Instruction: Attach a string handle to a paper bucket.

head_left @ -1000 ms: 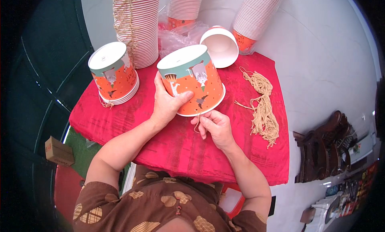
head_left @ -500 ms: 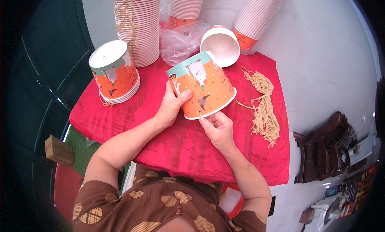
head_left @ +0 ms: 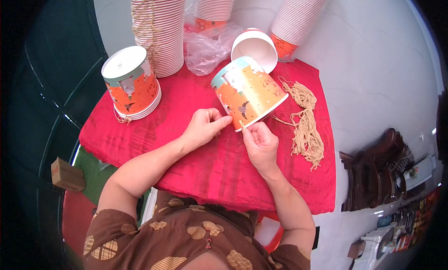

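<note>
An orange and teal paper bucket (head_left: 254, 95) with a bat print is tilted upside down in front of me, its white rim toward my hands. At that rim, my right hand (head_left: 261, 141) pinches a short bit of beige twine (head_left: 242, 124) coming through the wall. My left hand (head_left: 203, 127) is closed beside the bucket's lower left, thumb tip at the wall; what its fingers hold, if anything, is hidden. To the right lies a loose bundle of twine (head_left: 308, 125). Another bucket stack (head_left: 130, 90) stands upside down at the left, twine hanging at its rim.
A tall stack of nested buckets (head_left: 161, 34) with twine draped over it rises at the back left. Further stacks (head_left: 298, 22) lean behind. A white-lined bucket (head_left: 254, 50) lies on its side near clear plastic wrap (head_left: 210, 50). A red cloth (head_left: 196, 176) covers the table.
The bucket has swung right and turned. My left hand has let go of its side and dropped to the rim area. My right hand stays pinched at the rim, slightly further right.
</note>
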Demonstrator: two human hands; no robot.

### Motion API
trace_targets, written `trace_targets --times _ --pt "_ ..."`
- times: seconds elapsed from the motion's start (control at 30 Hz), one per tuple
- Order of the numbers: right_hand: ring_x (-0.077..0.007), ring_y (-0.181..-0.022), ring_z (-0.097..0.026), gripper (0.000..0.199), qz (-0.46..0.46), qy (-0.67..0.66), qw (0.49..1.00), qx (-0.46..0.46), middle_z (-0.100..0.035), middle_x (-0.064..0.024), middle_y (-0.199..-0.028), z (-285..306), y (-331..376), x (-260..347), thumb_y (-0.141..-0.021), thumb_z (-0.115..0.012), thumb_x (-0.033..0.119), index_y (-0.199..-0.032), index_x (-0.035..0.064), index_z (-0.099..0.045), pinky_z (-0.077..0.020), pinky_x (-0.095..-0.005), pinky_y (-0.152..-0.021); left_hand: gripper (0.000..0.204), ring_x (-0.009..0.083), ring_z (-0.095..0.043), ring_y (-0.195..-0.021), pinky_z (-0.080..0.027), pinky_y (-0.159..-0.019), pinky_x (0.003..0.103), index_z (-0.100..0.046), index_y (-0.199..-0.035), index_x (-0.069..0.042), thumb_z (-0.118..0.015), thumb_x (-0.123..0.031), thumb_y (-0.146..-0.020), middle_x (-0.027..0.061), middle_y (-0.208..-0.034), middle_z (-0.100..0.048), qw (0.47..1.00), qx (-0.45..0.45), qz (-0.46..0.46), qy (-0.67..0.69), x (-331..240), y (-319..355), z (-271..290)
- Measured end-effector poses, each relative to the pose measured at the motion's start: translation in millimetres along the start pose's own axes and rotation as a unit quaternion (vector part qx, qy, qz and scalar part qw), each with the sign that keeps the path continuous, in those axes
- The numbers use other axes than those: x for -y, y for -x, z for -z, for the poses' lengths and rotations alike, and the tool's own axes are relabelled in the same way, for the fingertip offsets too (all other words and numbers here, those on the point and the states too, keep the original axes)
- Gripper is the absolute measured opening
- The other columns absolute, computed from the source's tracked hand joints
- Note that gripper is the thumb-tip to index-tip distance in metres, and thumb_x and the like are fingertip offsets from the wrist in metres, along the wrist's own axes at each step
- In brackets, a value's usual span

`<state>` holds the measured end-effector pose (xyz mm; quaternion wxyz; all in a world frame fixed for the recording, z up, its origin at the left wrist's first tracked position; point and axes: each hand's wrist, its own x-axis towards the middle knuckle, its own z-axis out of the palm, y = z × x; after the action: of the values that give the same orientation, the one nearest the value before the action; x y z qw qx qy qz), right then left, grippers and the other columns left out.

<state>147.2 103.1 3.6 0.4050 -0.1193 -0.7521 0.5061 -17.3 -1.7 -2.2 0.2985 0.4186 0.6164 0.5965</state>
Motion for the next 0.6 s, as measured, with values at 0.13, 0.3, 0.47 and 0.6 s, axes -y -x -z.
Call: trace_targets --times 0.13,0.3,0.47,0.6 --pt "-0.011 -0.043 -0.05 0.013 0.088 0.175 0.981 -0.007 -0.05 -0.0046 -0.053 2 -1 6 -0.085 -0.067 -0.001 -0.08 0.0037 -0.056 -0.038 -0.0284 -0.042 0.025 0.0079 -0.056 -0.061 -0.046 -0.054 0.023 -0.062 -0.088 -0.003 -0.058 -0.025 -0.097 0.0017 -0.075 -0.061 0.991 0.056 -0.007 0.12 -8 9 -10" --pt "-0.0238 -0.046 -0.059 0.014 0.168 0.253 0.953 0.004 -0.054 -0.0106 -0.054 -1 -2 8 -0.081 -0.069 0.001 -0.08 0.0049 -0.055 -0.043 -0.0352 -0.043 0.025 0.0083 -0.056 -0.061 -0.047 -0.054 0.023 -0.062 -0.089 -0.002 -0.061 -0.026 -0.095 0.0023 -0.077 -0.061 0.983 0.075 0.001 0.165 -11 11 -9" --pt "-0.026 -0.048 -0.061 0.014 0.219 0.291 0.931 0.01 -0.056 -0.0106 -0.056 -3 -2 5 -0.081 -0.069 0.003 -0.08 0.0053 -0.055 -0.0453 -0.0367 -0.043 0.023 0.0075 -0.056 -0.059 -0.046 -0.052 0.022 -0.061 -0.088 -0.001 -0.066 -0.024 -0.092 0.0019 -0.076 -0.061 0.985 0.076 0.022 0.154 -12 12 -13" --pt "-0.0257 -0.049 -0.061 0.013 0.224 0.297 0.928 0.022 -0.057 -0.0108 -0.057 -3 -2 3 -0.08 -0.069 0.002 -0.081 0.0042 -0.057 -0.0455 -0.0363 -0.044 0.017 0.007 -0.055 -0.057 -0.046 -0.051 0.021 -0.061 -0.088 -0.001 -0.068 -0.017 -0.09 0.0011 -0.074 -0.06 0.989 0.054 0.033 0.134 -15 14 -16"
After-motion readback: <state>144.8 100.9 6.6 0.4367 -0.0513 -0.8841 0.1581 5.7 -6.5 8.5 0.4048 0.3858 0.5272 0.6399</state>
